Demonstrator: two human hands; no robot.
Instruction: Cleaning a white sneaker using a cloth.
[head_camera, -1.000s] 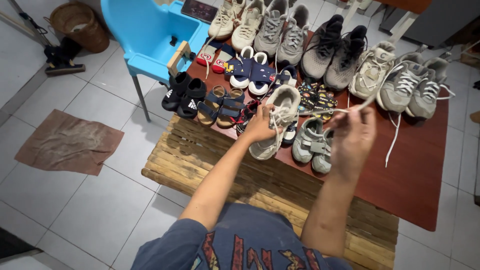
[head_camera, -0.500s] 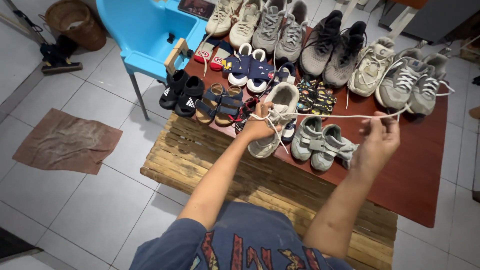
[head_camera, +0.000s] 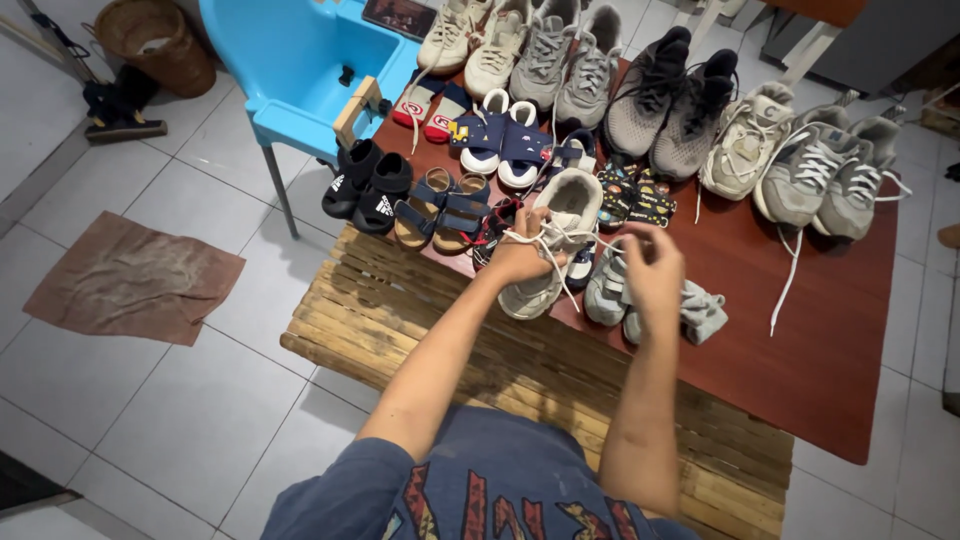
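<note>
The left hand (head_camera: 520, 255) is gripping a cream sneaker (head_camera: 555, 240) by its upper, fingers clamped on it, holding it just above the near edge of the red bench (head_camera: 830, 340). The right hand (head_camera: 652, 272) is pinching the sneaker's white lace (head_camera: 548, 240), fingers closed together on it, just right of the shoe. Small grey shoes (head_camera: 690, 310) are lying beneath the right hand. Dark blue sandals (head_camera: 505, 135) and black sandals (head_camera: 367, 185) are sitting farther left, grey sneakers (head_camera: 830, 175) far right. A blue chair (head_camera: 290, 70) is standing at far left.
</note>
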